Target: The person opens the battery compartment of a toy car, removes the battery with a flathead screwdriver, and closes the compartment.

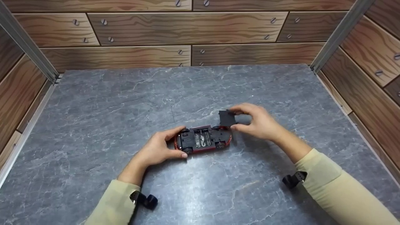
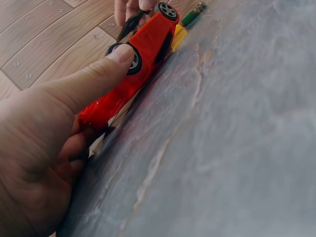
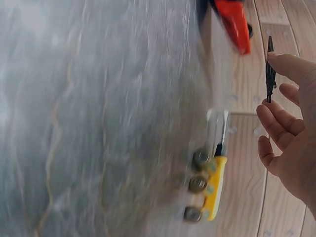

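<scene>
A red toy car (image 1: 221, 135) lies upside down on the table, its black underside facing up. An open compartment (image 1: 202, 138) in the underside shows a shiny inside. My left hand (image 1: 157, 148) grips one end of the car between thumb and fingers; the left wrist view has the thumb (image 2: 96, 79) beside a wheel. Just above the car's other end, my right hand (image 1: 261, 123) pinches a flat black cover (image 1: 227, 118) by its edges. That cover (image 3: 270, 71) appears edge-on in the right wrist view.
A yellow-handled screwdriver (image 3: 215, 185) lies on the table near the right hand, with three battery-like cylinders (image 3: 198, 184) beside it. The hand hides them in the head view. Wood-patterned walls (image 1: 187, 28) border the grey marbled table (image 1: 109, 100).
</scene>
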`<action>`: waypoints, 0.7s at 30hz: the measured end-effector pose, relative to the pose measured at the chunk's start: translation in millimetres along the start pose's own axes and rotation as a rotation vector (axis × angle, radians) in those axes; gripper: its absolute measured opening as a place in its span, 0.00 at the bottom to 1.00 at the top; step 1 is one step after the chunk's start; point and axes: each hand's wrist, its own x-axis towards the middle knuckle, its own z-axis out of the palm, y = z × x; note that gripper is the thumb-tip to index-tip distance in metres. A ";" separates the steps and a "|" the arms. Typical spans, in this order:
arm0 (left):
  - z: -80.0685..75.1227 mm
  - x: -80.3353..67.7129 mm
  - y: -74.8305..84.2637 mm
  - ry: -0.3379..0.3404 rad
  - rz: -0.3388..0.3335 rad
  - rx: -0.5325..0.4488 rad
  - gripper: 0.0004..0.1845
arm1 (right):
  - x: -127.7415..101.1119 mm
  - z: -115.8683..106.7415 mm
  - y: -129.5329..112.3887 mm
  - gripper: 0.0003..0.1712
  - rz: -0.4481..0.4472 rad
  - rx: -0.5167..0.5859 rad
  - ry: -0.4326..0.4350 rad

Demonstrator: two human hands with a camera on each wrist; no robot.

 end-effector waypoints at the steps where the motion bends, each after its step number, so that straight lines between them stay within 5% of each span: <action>1: -0.1 0.9 0.2 -0.002 -0.004 0.002 0.55 | 0.2 1.3 -3.0 0.33 -0.018 -0.005 -0.006; 21: -1.7 0.5 -0.5 0.007 0.006 0.016 0.54 | 5.8 27.3 -40.3 0.33 -0.233 -0.125 -0.086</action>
